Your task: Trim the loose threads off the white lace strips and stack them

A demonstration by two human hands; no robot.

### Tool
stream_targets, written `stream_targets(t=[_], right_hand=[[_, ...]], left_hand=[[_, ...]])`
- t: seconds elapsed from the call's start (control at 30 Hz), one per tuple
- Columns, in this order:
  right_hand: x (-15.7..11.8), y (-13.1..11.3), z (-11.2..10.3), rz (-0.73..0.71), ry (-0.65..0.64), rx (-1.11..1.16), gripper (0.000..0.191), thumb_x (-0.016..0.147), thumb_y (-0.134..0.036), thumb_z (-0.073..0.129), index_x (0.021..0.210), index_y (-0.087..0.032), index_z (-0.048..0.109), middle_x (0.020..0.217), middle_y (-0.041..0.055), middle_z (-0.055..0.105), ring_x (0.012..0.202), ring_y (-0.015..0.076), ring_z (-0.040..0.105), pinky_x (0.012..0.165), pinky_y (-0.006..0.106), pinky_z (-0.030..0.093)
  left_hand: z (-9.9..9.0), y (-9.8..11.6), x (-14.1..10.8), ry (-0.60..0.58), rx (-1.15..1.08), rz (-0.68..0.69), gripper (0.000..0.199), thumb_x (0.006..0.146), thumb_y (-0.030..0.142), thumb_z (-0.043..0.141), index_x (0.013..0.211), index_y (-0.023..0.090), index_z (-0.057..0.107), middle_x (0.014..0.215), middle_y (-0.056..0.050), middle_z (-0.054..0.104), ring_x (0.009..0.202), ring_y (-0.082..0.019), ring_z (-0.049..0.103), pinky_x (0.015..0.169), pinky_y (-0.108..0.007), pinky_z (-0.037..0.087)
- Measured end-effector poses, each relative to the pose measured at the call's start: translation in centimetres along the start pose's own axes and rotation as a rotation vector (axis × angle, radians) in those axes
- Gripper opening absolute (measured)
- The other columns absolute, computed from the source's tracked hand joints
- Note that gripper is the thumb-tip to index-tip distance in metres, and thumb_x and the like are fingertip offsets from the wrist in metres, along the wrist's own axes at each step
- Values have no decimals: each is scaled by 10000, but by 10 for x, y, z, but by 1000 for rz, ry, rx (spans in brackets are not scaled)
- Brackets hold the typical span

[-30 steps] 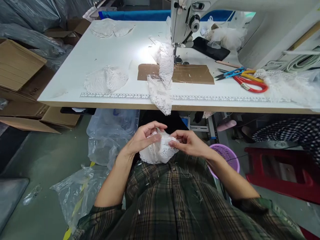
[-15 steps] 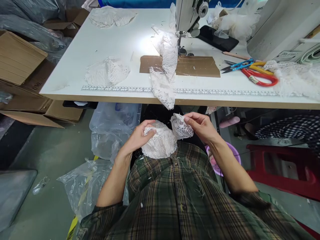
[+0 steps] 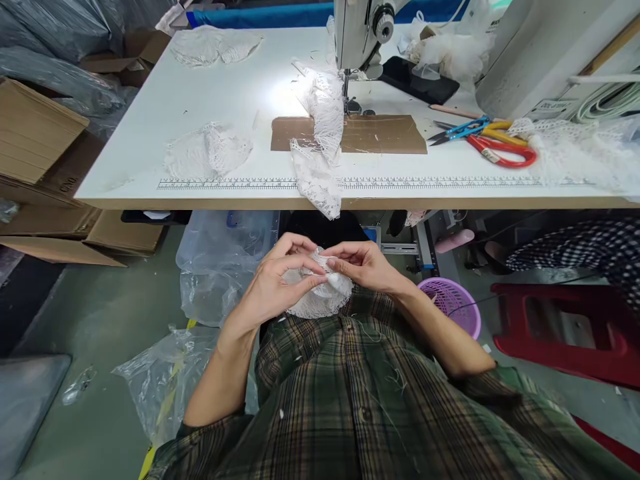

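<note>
A bunched piece of white lace (image 3: 323, 300) rests at my lap, just below the table's front edge. My left hand (image 3: 285, 277) pinches its upper edge from the left. From the right, my right hand (image 3: 357, 265) grips the same lace between thumb and forefinger, and the fingertips of both hands nearly meet. The lace between the fingers is partly hidden. Ahead on the table, a strip of white lace (image 3: 325, 120) runs beside the needle of the sewing machine (image 3: 357, 40) and hangs over the edge.
More lace pieces (image 3: 210, 152) lie on the left of the table (image 3: 125, 153). Red-handled scissors (image 3: 505, 152) and blue snips (image 3: 460, 130) lie at right. A purple basket (image 3: 453, 303) and a red stool (image 3: 565, 333) stand below on the right; cardboard boxes (image 3: 40, 133) are at left.
My right hand has moved left with its lace, bringing it against the piece in my left hand. Both hands are now together. The view has shifted slightly.
</note>
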State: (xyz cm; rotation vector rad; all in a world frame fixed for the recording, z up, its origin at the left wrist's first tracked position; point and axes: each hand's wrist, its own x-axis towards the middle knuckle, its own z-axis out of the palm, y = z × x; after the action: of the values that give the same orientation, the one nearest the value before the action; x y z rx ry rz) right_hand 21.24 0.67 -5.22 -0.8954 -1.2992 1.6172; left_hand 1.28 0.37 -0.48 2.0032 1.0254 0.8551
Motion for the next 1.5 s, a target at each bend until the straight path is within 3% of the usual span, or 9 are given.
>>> stream_targets(t=[0.13,0.27,0.37,0.53,0.67,0.93,1.13,1.3,1.5], right_hand=[[-4,-8,0,-14,-49,-22,254,821,-392,734,949,-173,744,646,-30,600,493,52,385,438,192,289],[-5,-11,-1,-32,-88,-29,233,858,-374,703,950,-160,705,691,-19,604,522,55,415,464,192,318],[-7,-9,-4,-49,-80,-39,219,872,-365,693,954,-165,658,748,-12,611,560,60,446,494,190,341],[-11,-4,-6,-87,-57,-58,254,891,-421,655,979,-202,564,813,-15,570,608,80,461,541,204,384],[-10,1,-4,-166,-101,-153,290,808,-414,745,950,-201,609,991,42,623,868,154,569,762,284,472],[-4,7,-2,-163,115,-38,195,816,-384,740,843,-191,735,868,38,721,794,151,628,713,281,493],[-7,8,7,-128,293,-38,239,736,-397,809,757,-183,705,747,23,706,652,126,596,598,257,468],[-11,4,13,-154,326,-58,267,747,-415,798,718,-191,656,714,17,680,633,123,571,567,253,448],[-10,6,11,-88,342,-27,360,691,-502,819,723,-194,635,700,15,671,606,120,561,548,259,459]], left_hand=[[-6,-7,8,-103,-85,8,71,818,244,744,806,192,697,1339,-108,590,1228,-252,573,1070,-441,425],[-8,-17,17,-176,-226,-30,138,810,279,749,770,181,660,991,-80,703,966,-209,664,980,-425,483],[-9,-21,19,-176,-265,-44,184,785,292,768,725,179,636,757,-14,653,745,-153,619,964,-415,476],[-7,-22,17,-142,-308,-109,211,751,297,792,694,169,635,713,-4,606,695,-138,558,697,-282,475],[-6,-21,18,-119,-338,-151,217,738,309,806,694,163,651,719,-14,625,670,-133,564,624,-259,451],[-4,-30,13,-54,-405,-154,148,758,298,798,755,170,724,798,-53,705,747,-166,632,683,-292,495],[8,-32,9,122,-504,-122,168,722,278,827,703,174,697,796,-48,705,792,-174,660,757,-313,524],[19,-28,7,234,-530,-150,247,697,284,843,688,167,625,778,-27,681,746,-142,646,688,-262,522],[20,-23,2,223,-474,-216,361,704,346,837,902,183,583,826,-30,697,745,-145,667,668,-252,535]])
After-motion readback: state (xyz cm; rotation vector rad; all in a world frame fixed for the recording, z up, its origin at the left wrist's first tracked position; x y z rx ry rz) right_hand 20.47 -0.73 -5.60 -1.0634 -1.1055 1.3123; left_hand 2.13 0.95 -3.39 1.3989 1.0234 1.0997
